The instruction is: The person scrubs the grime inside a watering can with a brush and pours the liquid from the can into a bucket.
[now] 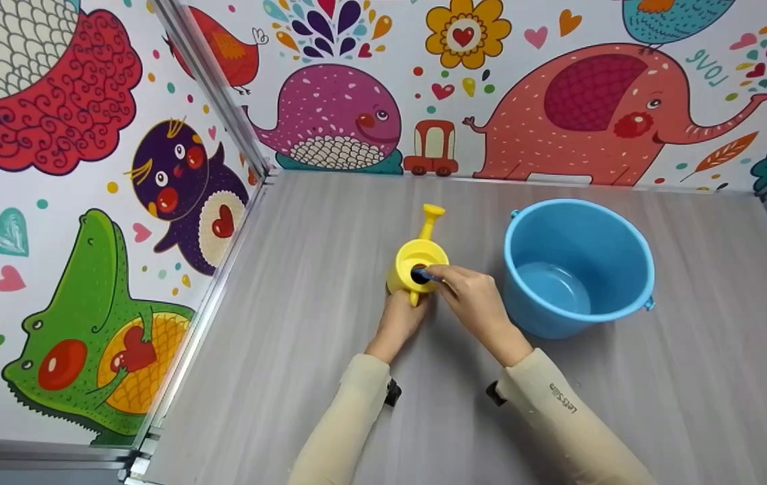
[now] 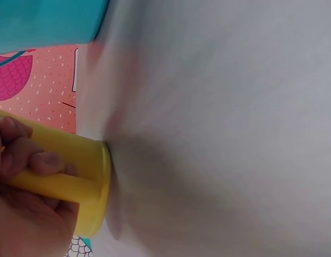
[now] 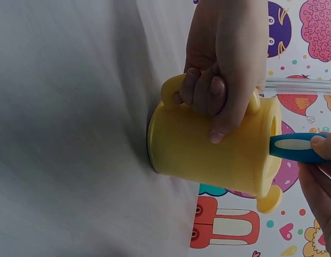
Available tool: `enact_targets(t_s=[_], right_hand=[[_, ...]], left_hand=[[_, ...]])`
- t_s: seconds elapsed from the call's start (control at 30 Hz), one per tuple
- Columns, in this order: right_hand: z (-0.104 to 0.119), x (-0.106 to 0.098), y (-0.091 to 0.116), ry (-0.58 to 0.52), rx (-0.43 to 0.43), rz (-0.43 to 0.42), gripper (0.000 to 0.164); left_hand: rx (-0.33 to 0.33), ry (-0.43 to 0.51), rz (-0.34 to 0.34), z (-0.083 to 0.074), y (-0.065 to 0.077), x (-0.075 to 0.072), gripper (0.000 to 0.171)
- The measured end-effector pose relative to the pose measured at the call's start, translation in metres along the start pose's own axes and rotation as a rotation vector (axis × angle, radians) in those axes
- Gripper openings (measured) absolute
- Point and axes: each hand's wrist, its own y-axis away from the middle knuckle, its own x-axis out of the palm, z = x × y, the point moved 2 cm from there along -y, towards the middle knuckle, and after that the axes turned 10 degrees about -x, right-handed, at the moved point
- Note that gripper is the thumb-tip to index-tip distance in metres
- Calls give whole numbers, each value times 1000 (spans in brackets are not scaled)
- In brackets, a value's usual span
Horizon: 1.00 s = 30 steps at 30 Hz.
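Note:
A small yellow watering can [image 1: 398,275] stands upright, its spout pointing to the far wall. My left hand [image 1: 400,319] grips the can's handle [image 2: 61,186], fingers curled round it in the left wrist view. Over the can's top opening, my right hand [image 1: 476,300] pinches a slim blue handle with a pale inset [image 3: 298,148]. The lower end of this blue-handled thing goes down into the opening, so its kind is hidden inside the can.
To the right of my right hand stands a big blue bucket [image 1: 545,325] with side lugs. Printed cartoon walls, with an elephant [image 1: 572,148] and a crocodile [image 1: 67,323], border the grey wood-grain table [image 1: 275,323] at the back and left.

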Motion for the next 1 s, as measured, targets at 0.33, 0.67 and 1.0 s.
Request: enact_targets(t_s=[0.33,0.67,1.0], right_hand=[[-2,3,7,4,-21,21,24],[3,-2,11,40,-106,-92,30],[8,-3,15,2,-166,-120,33]], left_hand=[[7,-18,5,1,1,1,26],[6,-24,-4,-1,-1,-1,25],[14,-53,-3,-3,0,-1,21]])
